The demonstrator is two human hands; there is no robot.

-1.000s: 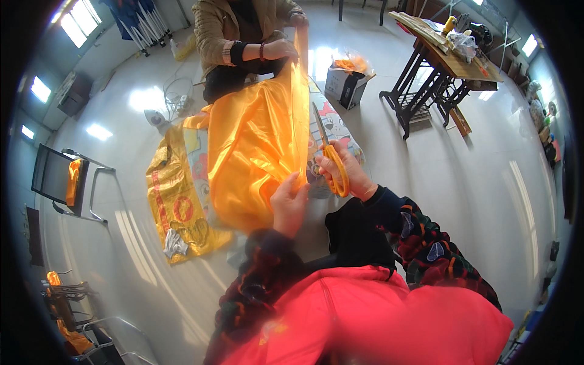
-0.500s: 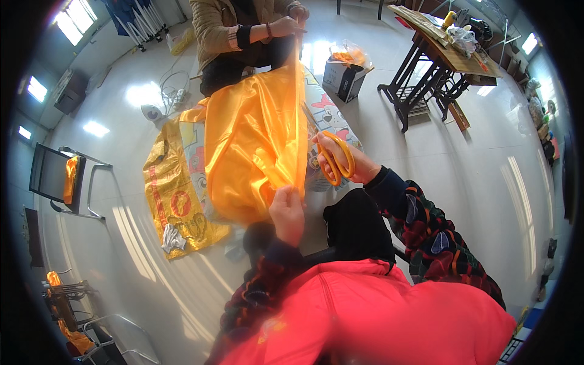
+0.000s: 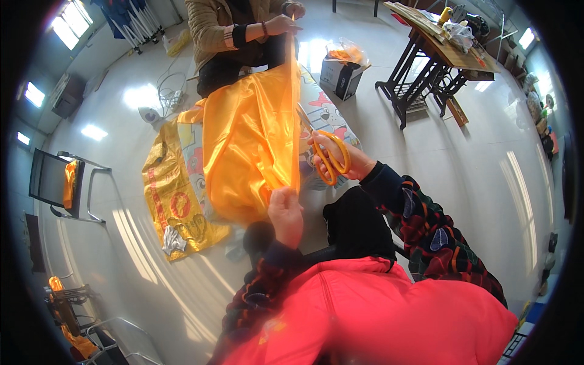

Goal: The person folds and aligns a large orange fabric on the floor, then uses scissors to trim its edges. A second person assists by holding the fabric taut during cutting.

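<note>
A shiny golden-yellow satin cloth (image 3: pixel 240 149) is stretched away from me across a low surface with a cartoon-print cover (image 3: pixel 331 112). My left hand (image 3: pixel 286 216) pinches the cloth's near right corner. In my right hand (image 3: pixel 347 157) is a pair of scissors (image 3: pixel 336 161) with yellow handles, my fingers through the loops. Their metal blades point up and left beside the cloth's right edge; whether they touch it I cannot tell. Opposite me, a seated person in a tan jacket holds the far end of that edge in one hand (image 3: pixel 281 25).
A yellow printed sack (image 3: pixel 179 210) lies left of the cloth with a crumpled grey-white piece (image 3: pixel 174 239) on it. Beyond stand a dark box (image 3: pixel 342 78) of orange material and a wooden table (image 3: pixel 441 45) on iron legs. A chair (image 3: pixel 58 182) is at the left.
The scissors have tilted, and more of their blades now shows near the cloth's right edge. The cloth edge has shifted slightly left. My left hand keeps its pinch.
</note>
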